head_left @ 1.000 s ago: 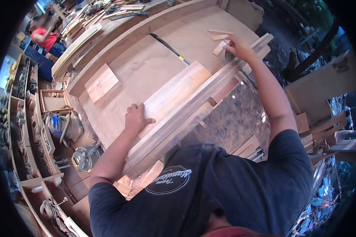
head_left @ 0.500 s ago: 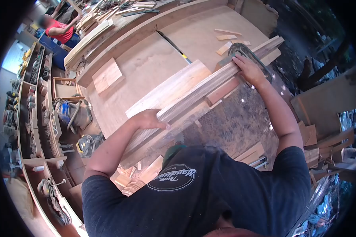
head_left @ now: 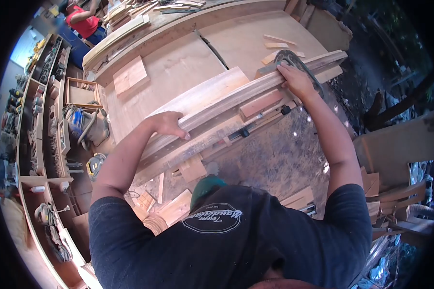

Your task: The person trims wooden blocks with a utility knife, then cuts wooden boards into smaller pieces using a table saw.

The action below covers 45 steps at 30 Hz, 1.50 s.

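Note:
A long wooden board (head_left: 226, 103) lies diagonally along the near edge of the workbench, its layered side facing me. My left hand (head_left: 167, 124) is closed around its left part, the thumb on the near side and the fingers over the far side. Further along to the right, my right hand (head_left: 298, 81) grips the board with fingers over its top and the thumb below. A dark oval-framed object (head_left: 301, 65) sits just behind my right hand. A wide pale plank (head_left: 202, 94) lies flat behind the board.
On the workbench (head_left: 178, 62) lie a square wood piece (head_left: 130, 76) and several offcuts (head_left: 276, 45). A bar clamp (head_left: 245, 132) and a reddish block (head_left: 261, 104) sit below the board. Shelves with tools (head_left: 38, 120) line the left. A person in red (head_left: 84, 21) stands at the far left.
My view has shifted, and the bar clamp under the board now shows. Both hands keep hold of the board and appear slightly further left and up in view.

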{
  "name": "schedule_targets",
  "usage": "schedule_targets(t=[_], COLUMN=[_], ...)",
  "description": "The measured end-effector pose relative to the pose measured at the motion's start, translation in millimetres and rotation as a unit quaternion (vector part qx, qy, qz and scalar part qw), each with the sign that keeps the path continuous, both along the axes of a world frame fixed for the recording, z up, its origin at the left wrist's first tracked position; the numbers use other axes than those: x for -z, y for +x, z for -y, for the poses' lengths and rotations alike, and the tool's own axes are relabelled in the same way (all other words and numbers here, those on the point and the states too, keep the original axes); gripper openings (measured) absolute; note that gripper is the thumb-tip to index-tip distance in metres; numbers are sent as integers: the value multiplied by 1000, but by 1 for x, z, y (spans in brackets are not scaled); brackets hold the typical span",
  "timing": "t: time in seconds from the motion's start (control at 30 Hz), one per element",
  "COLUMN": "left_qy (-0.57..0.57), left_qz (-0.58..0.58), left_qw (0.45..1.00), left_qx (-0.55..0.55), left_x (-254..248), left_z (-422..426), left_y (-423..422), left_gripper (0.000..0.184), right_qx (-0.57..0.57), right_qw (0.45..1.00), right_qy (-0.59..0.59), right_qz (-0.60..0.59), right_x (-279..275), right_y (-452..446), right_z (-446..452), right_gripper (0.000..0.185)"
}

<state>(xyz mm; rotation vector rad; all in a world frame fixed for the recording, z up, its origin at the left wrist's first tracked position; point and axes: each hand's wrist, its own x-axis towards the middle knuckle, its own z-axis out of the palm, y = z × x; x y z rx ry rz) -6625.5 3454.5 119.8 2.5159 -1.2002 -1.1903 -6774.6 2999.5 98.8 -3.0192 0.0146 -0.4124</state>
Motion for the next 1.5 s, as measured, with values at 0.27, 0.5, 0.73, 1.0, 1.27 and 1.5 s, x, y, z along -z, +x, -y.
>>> schedule_targets(t=[0.27, 0.5, 0.73, 1.0, 1.27, 1.5], left_qy=[9, -36, -33, -17, -7, -19], left_qz=[2, 49, -3, 25, 21, 33], left_qw=[1000, 998, 999, 999, 999, 999], left_qx=[12, 14, 6, 16, 28, 27], left_x=[14, 60, 69, 68, 80, 93], left_z=[-4, -29, -31, -29, -26, -28], left_y=[12, 59, 99, 94, 100, 102], left_gripper=[103, 94, 79, 101, 106, 106], right_qx=[-16, 76, 54, 343, 227, -35], right_qw=[998, 989, 935, 475, 451, 484], right_qy=[-49, 127, 3, 801, 833, 401], right_qz=[41, -18, 352, -123, -228, -777], right_x=[14, 32, 42, 387, 445, 259], right_y=[3, 31, -10, -190, -181, -254], right_z=[-12, -46, -133, -378, -346, -243], right_gripper=[42, 24, 57, 33, 25, 48])
